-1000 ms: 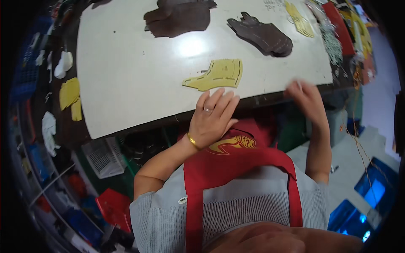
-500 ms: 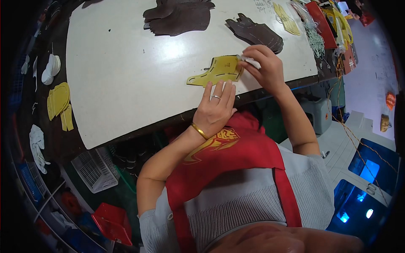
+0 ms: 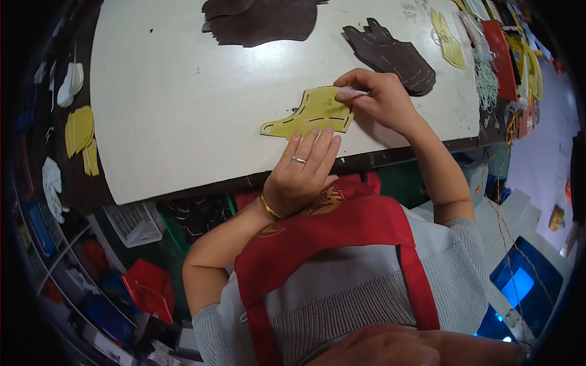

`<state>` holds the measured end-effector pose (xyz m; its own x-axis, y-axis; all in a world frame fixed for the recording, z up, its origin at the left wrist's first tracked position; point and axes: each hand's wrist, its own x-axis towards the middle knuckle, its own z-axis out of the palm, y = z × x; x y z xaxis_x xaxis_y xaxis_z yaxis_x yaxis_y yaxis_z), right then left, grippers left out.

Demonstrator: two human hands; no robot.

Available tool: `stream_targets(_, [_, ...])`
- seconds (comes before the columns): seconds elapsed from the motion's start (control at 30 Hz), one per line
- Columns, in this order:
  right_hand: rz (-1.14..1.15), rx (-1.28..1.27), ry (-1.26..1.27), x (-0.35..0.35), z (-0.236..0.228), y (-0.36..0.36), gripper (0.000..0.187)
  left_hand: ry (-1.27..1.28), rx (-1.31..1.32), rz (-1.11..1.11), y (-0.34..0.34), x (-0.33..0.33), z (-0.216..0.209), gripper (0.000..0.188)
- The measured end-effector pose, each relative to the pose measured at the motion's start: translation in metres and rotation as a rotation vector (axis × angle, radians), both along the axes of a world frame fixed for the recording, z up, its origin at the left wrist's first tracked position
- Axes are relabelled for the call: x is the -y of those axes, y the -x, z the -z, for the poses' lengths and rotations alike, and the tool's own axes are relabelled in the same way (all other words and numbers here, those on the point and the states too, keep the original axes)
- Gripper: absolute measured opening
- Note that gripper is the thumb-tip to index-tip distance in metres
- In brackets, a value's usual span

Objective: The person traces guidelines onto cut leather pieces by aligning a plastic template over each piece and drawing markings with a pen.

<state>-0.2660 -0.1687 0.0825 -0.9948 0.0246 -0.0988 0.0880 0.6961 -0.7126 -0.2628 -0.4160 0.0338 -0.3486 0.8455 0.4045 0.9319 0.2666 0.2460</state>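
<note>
A yellow pattern template [image 3: 314, 108] with slots cut along its edges lies flat on the white tabletop in front of me. My left hand [image 3: 301, 163] is open, its outstretched fingertips pressing on the template's near edge. Pinched in my right hand [image 3: 386, 100] is a slim white pen-like tool [image 3: 359, 93], partly hidden by the fingers. That hand rests over the template's right end. A stack of dark brown leather pieces [image 3: 394, 60] with dashed white marks lies just beyond my right hand.
More dark brown leather pieces [image 3: 261, 22] are piled at the far side of the white board [image 3: 165, 122]. Other yellow templates [image 3: 447, 38] lie at the far right, near green cord [image 3: 486, 79] and a red box [image 3: 499, 58]. Yellow pieces [image 3: 80, 131] and white gloves [image 3: 53, 189] sit at left.
The view has shifted slightly. My right hand has moved a little inward over the template's upper right part with the white tool. My left hand still presses on the near edge.
</note>
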Motion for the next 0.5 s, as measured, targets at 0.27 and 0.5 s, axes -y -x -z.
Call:
stream_targets(0.27, [-0.007,0.006,-0.056,0.002,0.011,0.003,0.026,0.007,0.054,-0.125,-0.018,-0.007,0.0,0.078])
stream_targets(0.5, [-0.043,-0.03,-0.183,0.0,0.013,0.004,0.025,0.08,0.011,-0.169,-0.021,-0.02,-0.008,0.086])
